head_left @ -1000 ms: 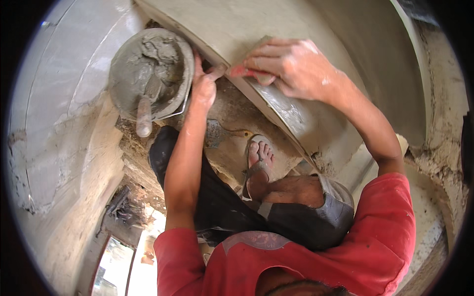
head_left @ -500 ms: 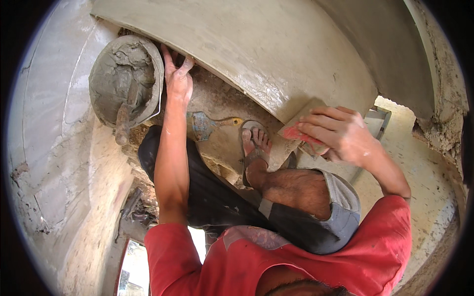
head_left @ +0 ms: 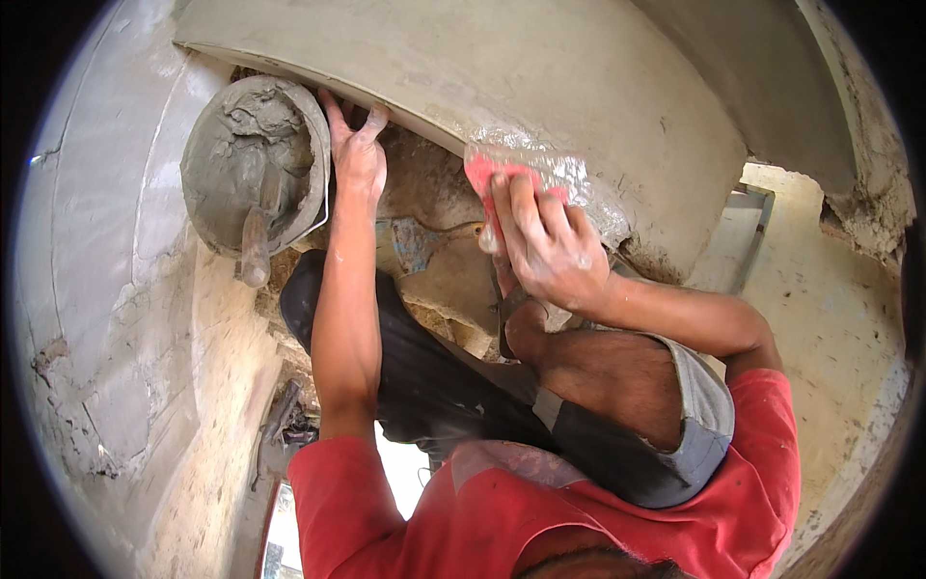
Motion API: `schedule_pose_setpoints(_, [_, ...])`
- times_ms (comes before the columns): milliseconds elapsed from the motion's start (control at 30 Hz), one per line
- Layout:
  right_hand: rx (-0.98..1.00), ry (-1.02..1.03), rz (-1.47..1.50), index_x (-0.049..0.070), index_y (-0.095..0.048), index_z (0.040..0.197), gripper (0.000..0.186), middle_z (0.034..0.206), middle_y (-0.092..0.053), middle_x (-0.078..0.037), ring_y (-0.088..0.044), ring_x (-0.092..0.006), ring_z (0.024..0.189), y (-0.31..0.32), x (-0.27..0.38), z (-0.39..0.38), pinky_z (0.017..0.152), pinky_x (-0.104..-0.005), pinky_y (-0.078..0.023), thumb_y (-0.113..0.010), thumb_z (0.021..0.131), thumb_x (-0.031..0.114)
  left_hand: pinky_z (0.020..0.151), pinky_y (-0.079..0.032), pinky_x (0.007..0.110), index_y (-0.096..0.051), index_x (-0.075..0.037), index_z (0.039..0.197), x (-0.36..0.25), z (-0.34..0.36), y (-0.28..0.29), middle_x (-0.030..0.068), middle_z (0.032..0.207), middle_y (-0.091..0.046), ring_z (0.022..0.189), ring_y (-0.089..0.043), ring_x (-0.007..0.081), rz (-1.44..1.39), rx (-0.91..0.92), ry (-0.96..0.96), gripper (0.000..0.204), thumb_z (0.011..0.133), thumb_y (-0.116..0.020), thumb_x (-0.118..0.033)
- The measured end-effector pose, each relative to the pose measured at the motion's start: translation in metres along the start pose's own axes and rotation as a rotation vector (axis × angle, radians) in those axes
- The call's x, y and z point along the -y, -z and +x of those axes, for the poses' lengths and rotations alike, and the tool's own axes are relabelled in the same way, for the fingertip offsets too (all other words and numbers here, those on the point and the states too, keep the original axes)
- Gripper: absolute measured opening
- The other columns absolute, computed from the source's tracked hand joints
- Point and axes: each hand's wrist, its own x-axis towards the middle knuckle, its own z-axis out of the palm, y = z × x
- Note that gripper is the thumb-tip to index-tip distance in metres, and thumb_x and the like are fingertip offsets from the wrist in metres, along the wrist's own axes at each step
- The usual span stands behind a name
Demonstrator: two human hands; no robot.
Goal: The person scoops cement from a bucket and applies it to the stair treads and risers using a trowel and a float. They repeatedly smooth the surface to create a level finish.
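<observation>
My left hand [head_left: 359,154] is at the underside of the pale plastered slab's front edge [head_left: 405,121], thumb and index finger apart, other fingertips partly hidden. My right hand [head_left: 545,246] grips a float with a red part [head_left: 487,174] at the wet, shiny edge of the slab. Left of my left hand is a bucket of grey mortar [head_left: 241,135], with a wooden-handled trowel [head_left: 255,246] lying in it. A paint brush [head_left: 410,241] lies below the slab, partly covered by my right hand and float.
A cracked grey plastered wall [head_left: 111,241] runs down the left side. A dark curved surface with a broken, rough edge [head_left: 858,222] is at upper right, above a pale lower ledge [head_left: 820,357]. My bent legs [head_left: 598,386] and sandalled foot are under my arms.
My right hand first moved down and right with the float, then back up and left to the slab's edge. The view shifted; my left hand stays at the edge.
</observation>
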Motion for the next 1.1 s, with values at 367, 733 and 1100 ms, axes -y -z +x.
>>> schedule_pose_setpoints(367, [-0.140, 0.258, 0.402, 0.008, -0.076, 0.128, 0.044, 0.121, -0.074, -0.010, -0.070, -0.0241, 0.105, 0.033, -0.087, 0.069, 0.074, -0.0341, -0.061, -0.074, 0.085, 0.014, 0.131, -0.016, 0.043, -0.004, -0.017, 0.175, 0.002, 0.007, 0.010, 0.0100, 0.171, -0.033, 0.157, -0.028, 0.0250, -0.076, 0.150, 0.036, 0.125, 0.084, -0.089, -0.005])
schedule_pose_setpoints(733, [0.113, 0.560, 0.782, 0.008, -0.076, 0.124, 0.036, 0.119, -0.076, -0.014, -0.070, -0.0315, 0.110, -0.015, -0.135, 0.136, 0.088, -0.0439, -0.059, -0.070, 0.090, 0.019, 0.130, -0.019, 0.040, -0.007, -0.018, 0.175, 0.003, 0.003, 0.003, 0.0076, 0.170, -0.035, 0.154, -0.032, 0.0246, -0.073, 0.049, -0.010, 0.120, 0.086, -0.083, 0.005])
schedule_pose_setpoints(1100, [0.376, 0.323, 0.676, 0.003, -0.074, 0.126, 0.057, 0.131, -0.074, -0.012, -0.070, -0.0315, 0.117, 0.057, -0.150, -0.035, 0.084, -0.0413, -0.061, -0.075, 0.073, 0.022, 0.114, -0.034, 0.042, -0.005, -0.025, 0.175, 0.003, 0.001, 0.006, 0.0051, 0.166, -0.041, 0.145, -0.042, 0.0237, 0.026, 0.035, -0.020, 0.122, 0.087, -0.089, -0.011])
